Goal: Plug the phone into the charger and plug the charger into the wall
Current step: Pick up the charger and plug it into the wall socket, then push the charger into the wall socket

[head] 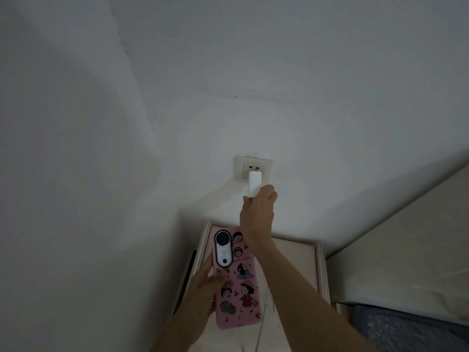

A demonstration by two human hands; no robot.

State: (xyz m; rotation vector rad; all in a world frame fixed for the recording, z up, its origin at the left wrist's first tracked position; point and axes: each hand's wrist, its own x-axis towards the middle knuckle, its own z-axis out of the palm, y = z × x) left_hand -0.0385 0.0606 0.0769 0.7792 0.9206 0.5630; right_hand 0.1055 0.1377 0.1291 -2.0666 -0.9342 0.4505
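Observation:
My right hand (257, 212) grips a white charger block (254, 182) and holds it against the cream wall socket (253, 165); whether its pins are fully in cannot be seen. My left hand (203, 288) holds a phone (237, 278) in a pink cartoon case, back side up, above a small bedside table. A thin white cable (261, 316) hangs down from under the phone's lower right side; its connection to the phone is hidden.
A pale bedside table (302, 257) stands against the white wall beneath the socket. To the right lies a bed with a light sheet (396, 250) and a blue patterned cloth (406, 329). The left side is bare white wall.

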